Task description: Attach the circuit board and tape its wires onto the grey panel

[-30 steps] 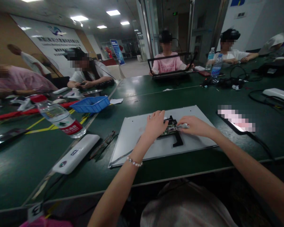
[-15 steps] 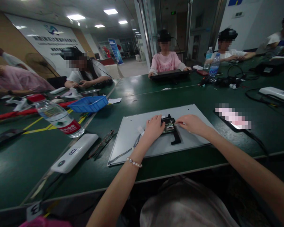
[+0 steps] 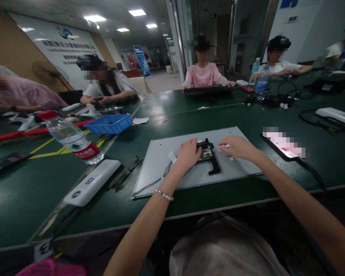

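A flat grey panel (image 3: 166, 153) lies on the green table in front of me. On it sits a black bracket (image 3: 215, 165) around a small circuit board (image 3: 206, 153). My left hand (image 3: 188, 155) rests over the left side of the bracket, its thumb at the board's edge and its fingers bent over the frame. Just right of the bracket, my right hand (image 3: 237, 147) pinches a small pale piece (image 3: 224, 146), too small to identify. Grey cables (image 3: 158, 181) run from under my left wrist across the panel.
Left of the panel are glasses (image 3: 125, 172), a white power bank (image 3: 93, 183), a water bottle (image 3: 74, 140) and a blue tray (image 3: 109, 124). A phone (image 3: 284, 145) with a cable lies right. Several people sit around the table.
My right hand has moved right, away from the bracket, with the small piece between its fingers. My left hand has stayed on the bracket. The view has shifted slightly.
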Available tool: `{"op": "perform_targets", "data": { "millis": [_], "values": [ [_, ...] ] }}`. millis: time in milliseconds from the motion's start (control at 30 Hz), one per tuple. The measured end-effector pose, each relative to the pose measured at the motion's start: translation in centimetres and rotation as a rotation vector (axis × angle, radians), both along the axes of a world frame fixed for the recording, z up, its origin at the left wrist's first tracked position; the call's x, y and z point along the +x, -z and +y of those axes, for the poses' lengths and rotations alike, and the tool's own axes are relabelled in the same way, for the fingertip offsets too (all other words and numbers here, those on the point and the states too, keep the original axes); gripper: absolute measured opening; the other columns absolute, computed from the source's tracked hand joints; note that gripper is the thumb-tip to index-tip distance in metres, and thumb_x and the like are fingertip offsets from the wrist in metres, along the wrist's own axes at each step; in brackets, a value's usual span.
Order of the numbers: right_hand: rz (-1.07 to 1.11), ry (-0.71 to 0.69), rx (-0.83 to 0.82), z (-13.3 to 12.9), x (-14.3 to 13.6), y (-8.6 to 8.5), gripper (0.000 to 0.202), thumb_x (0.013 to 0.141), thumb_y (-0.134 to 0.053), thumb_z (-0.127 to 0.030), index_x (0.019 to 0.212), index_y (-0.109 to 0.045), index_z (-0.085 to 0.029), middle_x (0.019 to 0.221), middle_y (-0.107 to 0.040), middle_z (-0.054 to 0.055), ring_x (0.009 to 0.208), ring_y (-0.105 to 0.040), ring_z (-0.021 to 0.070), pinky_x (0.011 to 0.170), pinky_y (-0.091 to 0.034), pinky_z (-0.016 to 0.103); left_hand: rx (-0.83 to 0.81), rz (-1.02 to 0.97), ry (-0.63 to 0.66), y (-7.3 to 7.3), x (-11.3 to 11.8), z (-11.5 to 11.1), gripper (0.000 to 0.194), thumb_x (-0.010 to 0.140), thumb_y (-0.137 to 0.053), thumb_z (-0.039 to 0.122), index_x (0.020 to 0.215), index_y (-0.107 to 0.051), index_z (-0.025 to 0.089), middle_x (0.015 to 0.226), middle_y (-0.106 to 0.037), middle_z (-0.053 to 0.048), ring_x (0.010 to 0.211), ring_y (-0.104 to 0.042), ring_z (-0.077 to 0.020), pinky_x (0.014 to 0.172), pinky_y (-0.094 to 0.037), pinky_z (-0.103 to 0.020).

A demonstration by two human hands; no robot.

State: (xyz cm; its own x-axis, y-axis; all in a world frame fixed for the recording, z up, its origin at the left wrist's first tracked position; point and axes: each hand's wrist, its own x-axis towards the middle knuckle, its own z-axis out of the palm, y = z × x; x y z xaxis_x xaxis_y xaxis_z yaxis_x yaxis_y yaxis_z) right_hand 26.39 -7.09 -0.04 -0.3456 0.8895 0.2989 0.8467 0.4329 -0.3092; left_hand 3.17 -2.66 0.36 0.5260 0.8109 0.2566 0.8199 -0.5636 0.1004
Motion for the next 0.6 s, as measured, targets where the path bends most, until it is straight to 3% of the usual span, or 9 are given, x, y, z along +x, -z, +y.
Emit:
{"op": "perform_targets", "data": {
  "millis": [167, 333, 467, 600],
  "values": [
    [0.023, -0.012, -0.016, 1.5, 0.1, -1.6, 0.028, 0.089, -0.048, -0.03, 0.101, -0.069, -0.017, 0.098, -0.07, 0.007, 0.089, -0.063, 0.0207, 0.08, -0.046, 0.032, 0.1, -0.046, -0.048, -1.2, -0.7, 0.4, 0.03, 0.092, -0.041, 0.025, 0.119, -0.053, 0.02, 0.125, -0.056, -0.009, 0.117, -0.049, -0.024, 0.102, -0.031, -0.042],
    [-0.022, -0.086, -0.002, 4.4, -2.8, -2.8, 0.028, 0.087, -0.053, -0.029, 0.107, -0.068, -0.016, 0.104, -0.069, 0.009, 0.094, -0.062, 0.0209, 0.083, -0.045, 0.03, 0.09, 0.024, -0.165, -1.4, -1.7, 1.2, 0.027, 0.091, -0.04, 0.023, 0.109, -0.059, 0.019, 0.11, -0.063, -0.009, 0.106, -0.056, -0.0238, 0.096, -0.036, -0.039],
    [-0.124, -0.095, -0.022, 6.4, -5.8, -2.0, 0.025, 0.084, -0.059, -0.027, 0.105, -0.069, -0.018, 0.104, -0.069, 0.009, 0.096, -0.062, 0.0217, 0.08, -0.044, 0.027, 0.034, 0.122, -0.161, -1.0, -1.8, 1.5, 0.025, 0.091, -0.041, 0.025, 0.1, -0.063, 0.017, 0.1, -0.064, -0.01, 0.095, -0.06, -0.024, 0.085, -0.043, -0.036],
    [-0.145, -0.058, -0.03, 7.0, -6.8, -0.9, 0.019, 0.086, -0.056, -0.024, 0.095, -0.072, -0.02, 0.095, -0.071, 0.007, 0.09, -0.063, 0.0205, 0.072, -0.043, 0.025, 0.035, 0.143, -0.16, -0.7, -1.9, 1.5, 0.026, 0.091, -0.04, 0.026, 0.098, -0.063, 0.017, 0.098, -0.064, -0.009, 0.093, -0.059, -0.0228, 0.081, -0.044, -0.034]
  ]
}}
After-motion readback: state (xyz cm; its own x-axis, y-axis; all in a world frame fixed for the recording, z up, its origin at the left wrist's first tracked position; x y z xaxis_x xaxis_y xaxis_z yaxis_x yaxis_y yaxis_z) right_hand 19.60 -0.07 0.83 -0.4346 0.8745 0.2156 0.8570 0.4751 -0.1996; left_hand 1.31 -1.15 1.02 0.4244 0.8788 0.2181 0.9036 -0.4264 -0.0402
